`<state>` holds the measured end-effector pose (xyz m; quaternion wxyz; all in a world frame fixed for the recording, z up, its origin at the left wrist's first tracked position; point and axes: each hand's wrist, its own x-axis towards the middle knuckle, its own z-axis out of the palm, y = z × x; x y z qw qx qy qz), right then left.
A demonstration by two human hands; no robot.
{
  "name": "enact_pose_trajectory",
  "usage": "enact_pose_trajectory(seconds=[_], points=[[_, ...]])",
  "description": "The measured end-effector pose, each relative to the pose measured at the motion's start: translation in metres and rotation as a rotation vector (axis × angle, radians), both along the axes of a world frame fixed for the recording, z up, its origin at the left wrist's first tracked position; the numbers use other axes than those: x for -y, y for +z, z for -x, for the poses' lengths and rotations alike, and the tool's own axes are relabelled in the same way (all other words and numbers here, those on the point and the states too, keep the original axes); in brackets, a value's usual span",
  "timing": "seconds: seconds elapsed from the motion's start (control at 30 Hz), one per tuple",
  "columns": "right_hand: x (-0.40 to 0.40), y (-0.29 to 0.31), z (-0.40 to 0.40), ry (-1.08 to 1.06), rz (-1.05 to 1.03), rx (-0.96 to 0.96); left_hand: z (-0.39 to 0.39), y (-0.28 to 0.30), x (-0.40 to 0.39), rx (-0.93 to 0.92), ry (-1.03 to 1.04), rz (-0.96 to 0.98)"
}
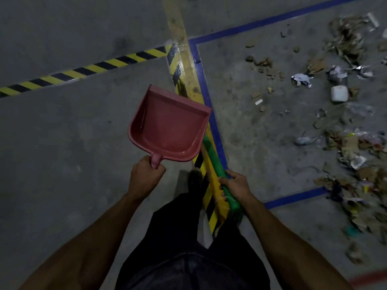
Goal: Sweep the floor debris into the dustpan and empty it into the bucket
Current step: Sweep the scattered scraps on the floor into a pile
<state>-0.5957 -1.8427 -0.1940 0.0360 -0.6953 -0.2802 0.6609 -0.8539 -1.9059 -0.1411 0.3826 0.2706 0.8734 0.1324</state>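
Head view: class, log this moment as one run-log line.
left hand: grips empty dustpan | right hand: grips broom | debris: unswept

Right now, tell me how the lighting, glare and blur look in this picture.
Head view: dim overall; glare shines on the yellow tape; the debris at the right edge is smeared by blur; the dustpan and both hands stay fairly sharp; wide-angle lens bends the striped tape.
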Motion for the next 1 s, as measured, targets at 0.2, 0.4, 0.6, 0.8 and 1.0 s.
enact_pose_trajectory(seconds=[0.2,0.4,0.6,0.8,1.0], points=[[-0.05,-0.012,-0.051,-0.328,0.033,0.103,0.009,-0.015,0.004,-0.012,-0.068,0.029],[-0.053,0.027,-0.034,-0.31,-0.201,0.227,0.009,-0.018,0.008,0.032,0.051,0.066],[0.012,0.064,0.03,-0.097,-0.133,0.013,0.008,-0.017,0.008,0.143,0.212,0.121],[-0.001,0.051,0.03,0.074,0.022,0.065,0.015,-0.023,0.005,0.232,0.271,0.192],[-0.07,0.02,-0.024,-0.353,0.049,0.204,0.026,-0.029,0.0,0.274,0.302,0.224]])
